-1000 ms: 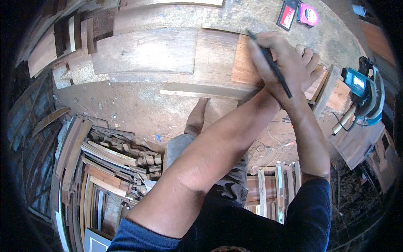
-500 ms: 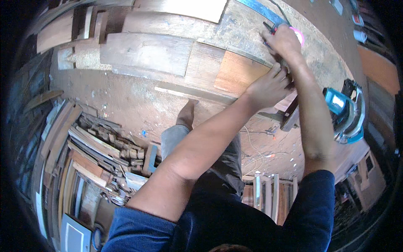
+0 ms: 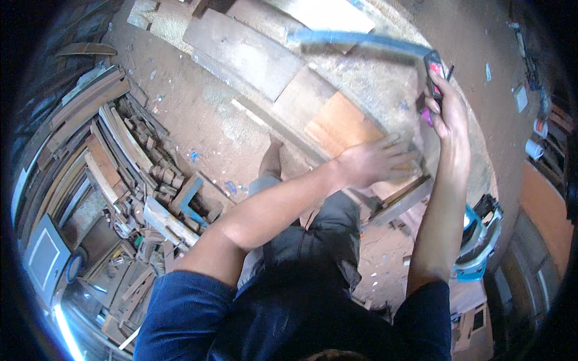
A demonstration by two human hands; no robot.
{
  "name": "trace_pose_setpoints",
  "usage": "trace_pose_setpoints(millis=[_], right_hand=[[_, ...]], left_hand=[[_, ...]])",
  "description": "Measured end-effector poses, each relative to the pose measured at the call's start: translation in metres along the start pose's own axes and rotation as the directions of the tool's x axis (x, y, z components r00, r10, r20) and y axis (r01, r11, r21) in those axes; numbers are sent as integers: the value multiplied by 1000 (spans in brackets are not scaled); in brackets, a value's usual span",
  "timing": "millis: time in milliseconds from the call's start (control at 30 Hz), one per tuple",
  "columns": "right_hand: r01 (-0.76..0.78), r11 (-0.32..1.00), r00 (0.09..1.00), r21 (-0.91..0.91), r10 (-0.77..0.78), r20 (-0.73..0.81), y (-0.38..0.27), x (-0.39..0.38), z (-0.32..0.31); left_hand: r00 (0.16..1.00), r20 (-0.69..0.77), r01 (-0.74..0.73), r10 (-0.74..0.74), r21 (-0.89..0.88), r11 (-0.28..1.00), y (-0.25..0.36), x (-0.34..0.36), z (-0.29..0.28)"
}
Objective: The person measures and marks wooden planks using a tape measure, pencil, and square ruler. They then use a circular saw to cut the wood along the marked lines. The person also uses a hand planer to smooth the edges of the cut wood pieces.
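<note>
My right hand (image 3: 447,111) grips the dark, red-marked stock of what looks like a try square (image 3: 431,63). Its long bluish blade, smeared by motion, reaches left over the workbench top (image 3: 391,75). A thin dark stick, perhaps a pencil, pokes out by the fingers. Just under that hand shows a small purple-pink object (image 3: 426,116), its kind unclear. My left hand (image 3: 376,161) has its fingers spread, somewhat blurred, over the near end of an orange-brown board (image 3: 343,123). Whether the palm presses on the wood I cannot tell.
Grey-brown boards (image 3: 244,54) continue leftward along the bench, with a bright white sheet (image 3: 331,13) behind them. A teal power tool (image 3: 475,240) sits right of my right forearm. Stacked timber offcuts (image 3: 129,150) fill the lower left. My legs stand close against the near side.
The square has been lifted and swung, its blade now pointing left across the bench. My left hand has moved back from the right hand and spread its fingers. The view has turned.
</note>
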State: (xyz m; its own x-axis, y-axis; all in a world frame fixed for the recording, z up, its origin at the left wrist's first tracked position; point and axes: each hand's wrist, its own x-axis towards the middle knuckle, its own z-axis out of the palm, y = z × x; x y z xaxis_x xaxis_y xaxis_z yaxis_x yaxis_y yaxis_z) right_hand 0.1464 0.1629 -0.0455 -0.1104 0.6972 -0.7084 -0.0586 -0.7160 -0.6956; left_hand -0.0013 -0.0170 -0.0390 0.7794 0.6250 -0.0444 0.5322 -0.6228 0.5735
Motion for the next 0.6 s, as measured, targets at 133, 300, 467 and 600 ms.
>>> trace_pose_setpoints(millis=[133, 300, 467, 600], right_hand=[[315, 949, 948, -26, -316, -35, -31, -31, 11], [284, 945, 920, -161, -222, 323, -35, -29, -17], [189, 888, 869, -419, 47, 493, -1, -24, -10], [165, 804, 815, -571, 215, 539, 10, -27, 17]], left_hand=[[998, -54, 21, -27, -107, 994, 0, 1, 10], [995, -28, 91, -96, -165, 982, 5, 2, 1], [904, -290, 243, -313, -253, 936, 53, 15, 18], [548, -599, 526, -584, -296, 797, 48, 22, 33]])
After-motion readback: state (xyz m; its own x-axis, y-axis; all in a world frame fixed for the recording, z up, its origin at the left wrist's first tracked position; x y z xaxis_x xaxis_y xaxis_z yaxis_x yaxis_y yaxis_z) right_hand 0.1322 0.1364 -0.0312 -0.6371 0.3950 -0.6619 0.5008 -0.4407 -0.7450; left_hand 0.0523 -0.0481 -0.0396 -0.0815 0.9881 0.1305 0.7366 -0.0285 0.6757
